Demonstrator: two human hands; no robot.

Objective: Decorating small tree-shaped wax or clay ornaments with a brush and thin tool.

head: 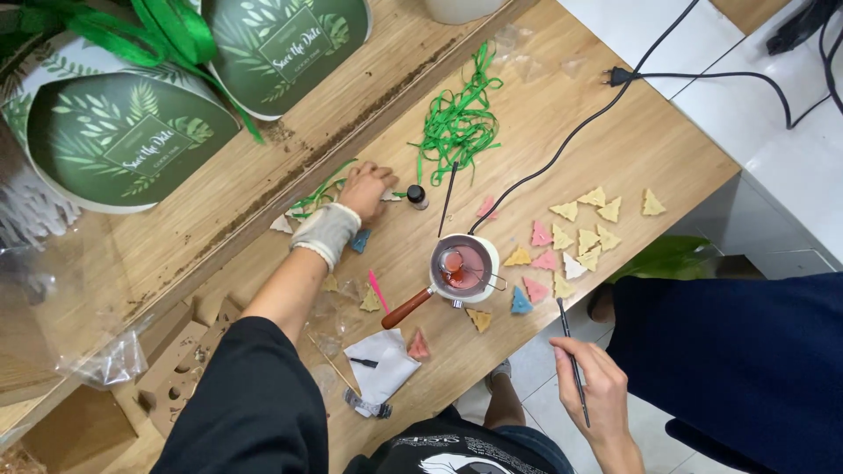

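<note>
The left hand (364, 186) is resting palm down on the wooden table (562, 123), fingers curled over a small flat piece beneath them; what that piece is cannot be told, and whether the fingers are pinching it cannot be told either. A pale cloth wrap (327, 232) is covering the left wrist. Just beside the fingertips a small dark-capped bottle (417, 196) is standing upright.

The right hand (601, 386) is closing its fingers round a thin dark stick (572, 360), held off the near table edge with its tip pointing toward the triangles.

Between the hands a small round melting pot (464, 268) is sitting on the table, white-walled, with a brown wooden handle and glossy reddish liquid inside; a black cord (562, 145) is running from it toward the far corner.

To the right of the pot, flat tree-shaped triangle pieces (575, 241) are lying scattered, matte and waxy-looking: roughly ten yellow, four pink, one blue, one white. More are lying near the left forearm, partly hidden.

A loose tangle of green ribbon (458, 127) is lying beyond the pot. Two green oval boxes (132, 145) with leaf print are standing at the far left. A folded white cloth (379, 364) is lying near the table's edge.
</note>
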